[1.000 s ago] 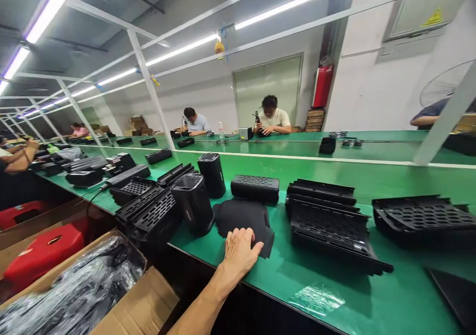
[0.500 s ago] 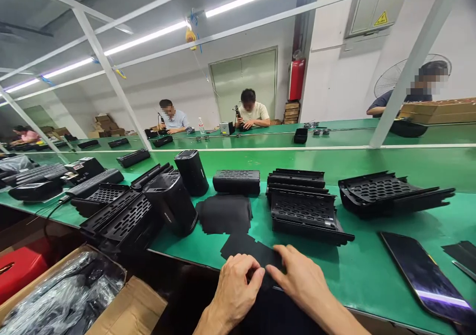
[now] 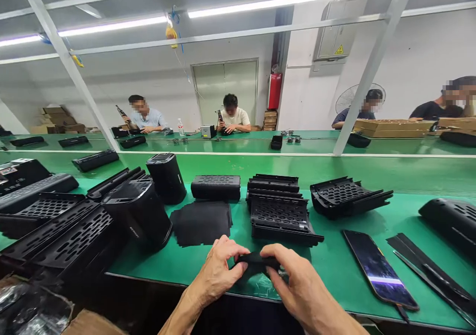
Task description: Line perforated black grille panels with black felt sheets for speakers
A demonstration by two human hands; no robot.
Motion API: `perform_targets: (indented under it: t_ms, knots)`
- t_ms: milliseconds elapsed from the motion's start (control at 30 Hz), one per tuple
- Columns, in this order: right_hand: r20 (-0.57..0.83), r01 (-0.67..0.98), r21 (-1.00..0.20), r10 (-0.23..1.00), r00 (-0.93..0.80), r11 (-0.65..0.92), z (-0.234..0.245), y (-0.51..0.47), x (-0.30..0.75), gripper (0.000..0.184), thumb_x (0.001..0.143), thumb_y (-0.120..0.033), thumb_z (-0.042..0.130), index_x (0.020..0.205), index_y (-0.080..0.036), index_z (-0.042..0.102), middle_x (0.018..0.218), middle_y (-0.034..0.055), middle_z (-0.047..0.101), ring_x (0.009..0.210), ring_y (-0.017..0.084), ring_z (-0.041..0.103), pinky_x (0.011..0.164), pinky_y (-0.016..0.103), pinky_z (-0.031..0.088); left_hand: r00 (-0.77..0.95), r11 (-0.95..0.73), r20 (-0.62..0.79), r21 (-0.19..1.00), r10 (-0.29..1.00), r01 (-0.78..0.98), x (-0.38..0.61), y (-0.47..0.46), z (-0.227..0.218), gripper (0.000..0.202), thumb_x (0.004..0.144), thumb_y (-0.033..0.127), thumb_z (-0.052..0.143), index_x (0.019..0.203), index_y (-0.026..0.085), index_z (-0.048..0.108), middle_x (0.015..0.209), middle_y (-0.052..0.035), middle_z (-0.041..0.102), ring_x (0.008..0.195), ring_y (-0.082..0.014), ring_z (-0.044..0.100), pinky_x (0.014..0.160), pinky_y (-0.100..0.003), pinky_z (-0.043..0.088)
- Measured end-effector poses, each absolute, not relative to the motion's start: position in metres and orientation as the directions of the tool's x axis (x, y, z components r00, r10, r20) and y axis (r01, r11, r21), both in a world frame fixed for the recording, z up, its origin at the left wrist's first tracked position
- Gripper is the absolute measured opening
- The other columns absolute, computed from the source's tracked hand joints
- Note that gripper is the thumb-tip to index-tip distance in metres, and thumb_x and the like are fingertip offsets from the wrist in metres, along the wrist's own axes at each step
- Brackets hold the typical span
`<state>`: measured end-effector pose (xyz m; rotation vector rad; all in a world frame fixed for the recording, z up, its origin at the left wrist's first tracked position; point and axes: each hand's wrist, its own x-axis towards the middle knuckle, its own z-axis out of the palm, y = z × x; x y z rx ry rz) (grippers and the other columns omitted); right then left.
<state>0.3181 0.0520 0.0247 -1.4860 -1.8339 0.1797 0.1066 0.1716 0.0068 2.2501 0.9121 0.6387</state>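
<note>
Between my two hands a thin black sheet (image 3: 256, 259) is bent into a curve above the table's near edge. My left hand (image 3: 219, 265) pinches its left end between thumb and fingers. At the other end, my right hand (image 3: 292, 275) grips it the same way. Beyond them a stack of similar flat black sheets (image 3: 203, 223) lies on the green table. A perforated black plastic housing (image 3: 280, 216) stands just past my right hand. Left of the sheet stack are two upright black casings (image 3: 137, 213).
To the right lie a phone (image 3: 379, 268) with a cable, dark strips (image 3: 427, 263) and tweezers (image 3: 412, 265). More perforated housings (image 3: 70, 236) crowd the left side. A box with plastic-wrapped parts (image 3: 33, 310) sits below the table's left edge. Several people work across the line.
The black sheet has come up from lying flat at the table edge and is now curved between my hands. My fingers have closed on its ends. The view has turned right.
</note>
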Motion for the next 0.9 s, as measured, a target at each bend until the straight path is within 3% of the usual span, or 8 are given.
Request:
perform_targets:
  t_ms: [33,100,200,300,500,700,833,900]
  knots:
    - [0.482,0.783,-0.535,0.876,-0.025,0.317,0.032,0.053,0.325,0.034,0.097,-0.022,0.050,0.126,-0.040,0.056,0.117,-0.0035,0.075,0.095,0.025,0.072,0.081,0.041,0.059,0.656,-0.595,0.233,0.694,0.718,0.404,0.111,0.175,0.012,0.020,0.085,0.019,0.067,0.095,0.030,0.079,0.085,0.0002,0.069,0.093,-0.0221,0.064,0.106,-0.048,0.048]
    - [0.499,0.796,-0.540,0.866,0.041,0.273,0.049,0.057,0.342,0.036,0.098,-0.028,0.052,0.132,-0.039,0.058,0.123,-0.0030,0.076,0.104,0.025,0.073,0.088,0.039,0.058,0.636,-0.622,0.327,0.717,0.699,0.315,0.120,0.183,0.024,0.008,0.085,0.022,0.069,0.083,0.025,0.076,0.088,-0.0008,0.069,0.094,-0.0209,0.063,0.098,-0.041,0.050]
    - [0.471,0.808,-0.577,0.858,0.206,0.122,0.071,0.069,0.372,0.029,0.095,-0.035,0.059,0.123,-0.032,0.064,0.101,-0.0012,0.077,0.083,0.022,0.072,0.076,0.034,0.055,0.557,-0.594,0.399,0.772,0.728,0.224,0.136,0.199,0.044,0.002,0.084,0.025,0.071,0.085,0.023,0.071,0.089,-0.0004,0.070,0.088,-0.0178,0.064,0.082,-0.032,0.050]
    - [0.441,0.791,-0.610,0.814,0.377,-0.035,0.080,0.089,0.401,0.039,0.090,-0.042,0.060,0.126,-0.028,0.063,0.082,-0.0016,0.068,0.064,0.021,0.062,0.066,0.035,0.047,0.514,-0.548,0.389,0.813,0.764,0.199,0.160,0.217,0.056,0.006,0.086,0.027,0.070,0.088,0.022,0.068,0.080,0.0026,0.067,0.076,-0.0144,0.061,0.073,-0.028,0.048]
    - [0.382,0.747,-0.610,0.728,0.569,-0.264,0.062,0.124,0.441,0.056,0.079,-0.046,0.061,0.131,-0.024,0.065,0.083,0.0022,0.067,0.073,0.027,0.062,0.066,0.037,0.039,0.452,-0.533,0.396,0.815,0.799,0.228,0.204,0.237,0.053,0.017,0.084,0.021,0.068,0.101,0.024,0.065,0.081,0.0055,0.067,0.071,-0.0125,0.059,0.071,-0.027,0.046]
    - [0.425,0.752,-0.629,0.723,0.545,-0.197,0.056,0.132,0.457,0.031,0.079,-0.042,0.059,0.099,-0.023,0.074,0.083,0.0022,0.059,0.076,0.023,0.057,0.071,0.038,0.043,0.412,-0.519,0.361,0.761,0.837,0.389,0.209,0.234,0.047,0.030,0.085,0.020,0.068,0.115,0.026,0.064,0.084,0.0051,0.070,0.070,-0.0148,0.059,0.069,-0.030,0.040]
    - [0.486,0.742,-0.669,0.730,0.481,-0.043,0.064,0.128,0.456,0.022,0.085,-0.038,0.064,0.095,-0.021,0.071,0.098,0.0053,0.062,0.093,0.023,0.058,0.091,0.043,0.046,0.387,-0.487,0.355,0.808,0.851,0.331,0.209,0.235,0.046,0.037,0.084,0.017,0.066,0.121,0.025,0.060,0.083,0.0041,0.069,0.071,-0.0169,0.059,0.072,-0.033,0.040]
    - [0.483,0.707,-0.707,0.753,0.447,0.034,0.070,0.127,0.452,0.016,0.088,-0.035,0.062,0.096,-0.022,0.067,0.099,0.0052,0.066,0.096,0.024,0.060,0.094,0.043,0.045,0.373,-0.468,0.347,0.829,0.860,0.307,0.211,0.237,0.046,0.043,0.084,0.018,0.067,0.126,0.024,0.058,0.083,0.0042,0.069,0.071,-0.0173,0.059,0.073,-0.034,0.042]
